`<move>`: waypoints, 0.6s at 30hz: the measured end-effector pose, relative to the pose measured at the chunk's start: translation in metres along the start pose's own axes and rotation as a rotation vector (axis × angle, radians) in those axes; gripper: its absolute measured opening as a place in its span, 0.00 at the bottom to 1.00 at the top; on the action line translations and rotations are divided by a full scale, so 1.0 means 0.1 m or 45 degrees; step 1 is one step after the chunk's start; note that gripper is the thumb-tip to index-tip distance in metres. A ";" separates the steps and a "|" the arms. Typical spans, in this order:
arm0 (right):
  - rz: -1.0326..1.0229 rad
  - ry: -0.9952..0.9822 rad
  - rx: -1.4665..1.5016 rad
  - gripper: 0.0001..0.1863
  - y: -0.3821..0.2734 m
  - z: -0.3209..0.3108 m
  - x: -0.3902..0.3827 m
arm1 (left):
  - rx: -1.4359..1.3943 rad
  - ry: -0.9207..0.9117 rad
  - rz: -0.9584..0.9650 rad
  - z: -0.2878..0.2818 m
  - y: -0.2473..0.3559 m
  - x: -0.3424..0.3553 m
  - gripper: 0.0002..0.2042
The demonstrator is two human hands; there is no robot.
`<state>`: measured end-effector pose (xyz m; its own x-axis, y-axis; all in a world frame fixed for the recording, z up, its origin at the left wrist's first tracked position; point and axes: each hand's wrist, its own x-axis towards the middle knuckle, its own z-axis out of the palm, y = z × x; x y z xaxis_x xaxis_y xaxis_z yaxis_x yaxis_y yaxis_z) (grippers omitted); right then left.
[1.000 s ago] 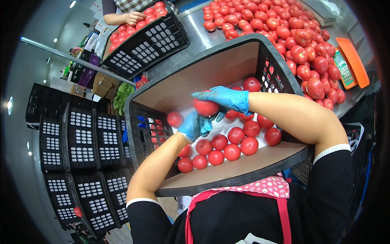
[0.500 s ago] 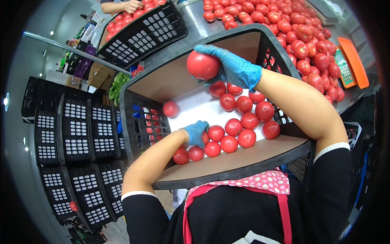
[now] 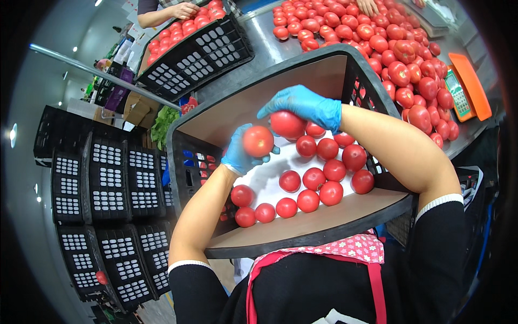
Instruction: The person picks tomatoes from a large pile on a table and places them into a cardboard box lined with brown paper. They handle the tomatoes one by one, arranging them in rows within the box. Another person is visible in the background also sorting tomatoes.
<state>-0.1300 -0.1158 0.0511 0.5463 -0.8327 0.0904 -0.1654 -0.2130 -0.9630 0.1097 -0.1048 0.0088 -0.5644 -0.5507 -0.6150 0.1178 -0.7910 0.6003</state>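
Note:
In front of me stands a black plastic crate point(image 3: 302, 237) lined with brown cardboard and a white bottom sheet. My left hand point(image 3: 236, 151), in a blue glove, is closed round a tomato point(image 3: 258, 141) held over the crate's left part. Close to its right, my gloved right hand point(image 3: 310, 108) grips another tomato point(image 3: 287, 125) from above, its fingers curving over the top. Below both hands, several red tomatoes point(image 3: 308, 200) lie on the white sheet, mostly along the near side and the right. One tomato point(image 3: 243, 195) rests by the left wall, next to my left forearm.
A big heap of tomatoes point(image 3: 399, 70) covers the metal table at the upper right, beside an orange-cased calculator point(image 3: 458, 97). Another person's hand point(image 3: 184, 10) touches tomatoes in a second black crate point(image 3: 194, 59). Stacked black crates point(image 3: 110, 178) stand at left.
My left hand has risen from the crate's bottom with a tomato. My right hand, still holding its tomato, has come lower and slightly right. Another person's hand now shows at the heap.

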 end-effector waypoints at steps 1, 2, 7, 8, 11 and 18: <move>-0.184 -0.048 -0.268 0.16 0.07 0.04 0.01 | 0.051 0.012 0.083 -0.01 0.01 0.00 0.26; 0.296 -0.030 0.270 0.16 -0.12 0.09 -0.04 | 0.103 0.019 0.165 0.00 0.00 0.00 0.26; 0.242 -0.092 0.341 0.38 -0.07 0.32 -0.13 | -0.155 -0.045 0.210 0.11 0.02 -0.08 0.20; 0.242 -0.086 0.347 0.39 -0.08 0.35 -0.15 | -0.259 0.240 0.200 0.23 0.00 -0.08 0.22; 0.224 -0.031 0.343 0.42 -0.04 0.38 -0.15 | -0.346 0.300 0.119 0.24 0.03 -0.02 0.27; 0.246 -0.059 0.621 0.43 0.12 0.31 -0.02 | 0.345 0.140 0.270 0.13 0.13 -0.12 0.36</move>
<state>-0.1081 -0.1011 0.0311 0.5814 -0.8073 -0.1011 0.1285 0.2137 -0.9684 0.1077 -0.1052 0.0311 -0.4577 -0.7318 -0.5049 -0.0065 -0.5651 0.8250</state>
